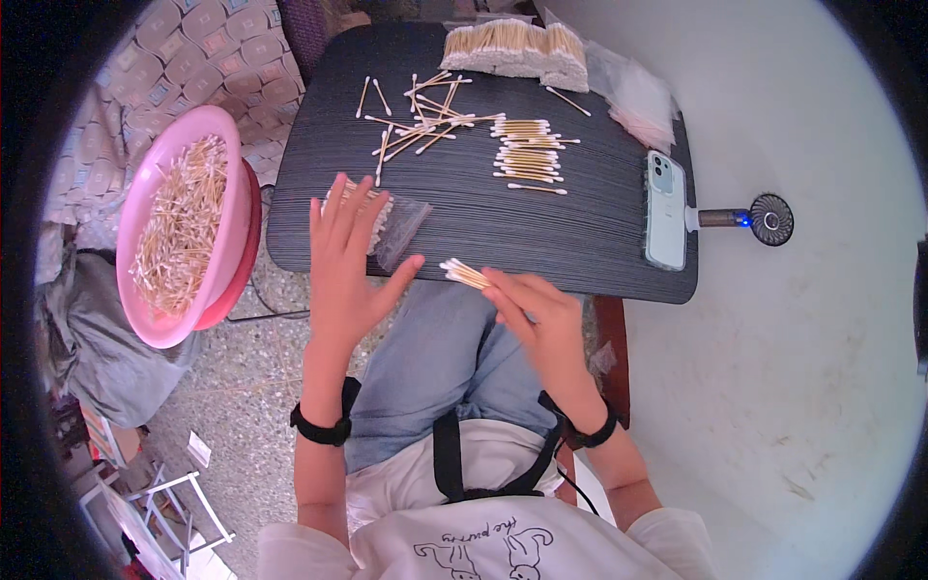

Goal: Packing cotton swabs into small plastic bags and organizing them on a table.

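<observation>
My right hand (543,311) pinches a small bundle of cotton swabs (466,274) just off the table's near edge, white tips toward the left. Fingers spread, my left hand (350,256) rests over a clear plastic bag (403,235) that has cotton swabs inside; the hand partly covers it. Beyond the hands, a neat row of cotton swabs (528,153) lies side by side on the dark table (464,217). To its left is a loose, crossed scatter of swabs (425,121).
Packed bundles of swabs (517,50) lie at the table's far edge, near empty clear bags (638,97). A phone (665,213) with a small fan (771,219) sits at the right. Left of the table stands a pink basin (232,184) full of swabs. A wall (802,367) rises at right.
</observation>
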Demonstrator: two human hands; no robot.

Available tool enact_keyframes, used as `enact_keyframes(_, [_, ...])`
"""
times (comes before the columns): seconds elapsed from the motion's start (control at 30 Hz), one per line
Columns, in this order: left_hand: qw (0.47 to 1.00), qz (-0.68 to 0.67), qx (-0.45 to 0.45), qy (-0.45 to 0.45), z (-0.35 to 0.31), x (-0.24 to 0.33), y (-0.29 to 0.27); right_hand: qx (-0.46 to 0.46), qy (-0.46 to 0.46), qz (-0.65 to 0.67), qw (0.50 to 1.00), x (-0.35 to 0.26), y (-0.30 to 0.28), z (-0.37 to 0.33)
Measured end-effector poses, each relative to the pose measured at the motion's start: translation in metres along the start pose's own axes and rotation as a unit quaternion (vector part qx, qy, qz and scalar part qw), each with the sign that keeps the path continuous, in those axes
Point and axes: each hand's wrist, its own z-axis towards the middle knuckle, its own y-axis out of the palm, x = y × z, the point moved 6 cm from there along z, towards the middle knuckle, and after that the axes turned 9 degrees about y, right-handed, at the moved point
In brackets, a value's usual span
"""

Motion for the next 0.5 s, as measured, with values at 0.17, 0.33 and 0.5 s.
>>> enact_keyframes(0.17, [0.995,0.033,-0.09,0.018,-0.008,-0.011,0.014,-0.008,0.028,0.055,0.998,-0.007,0.021,0.013])
enact_keyframes(0.33, [0.996,-0.015,-0.076,0.05,-0.014,-0.009,0.019,0.004,0.038,0.05,0.998,-0.004,0.032,0.02])
enact_keyframes(0.5, [0.995,0.0,-0.088,0.047,-0.014,-0.007,0.02,-0.007,0.033,0.093,0.995,-0.002,0.042,0.022])
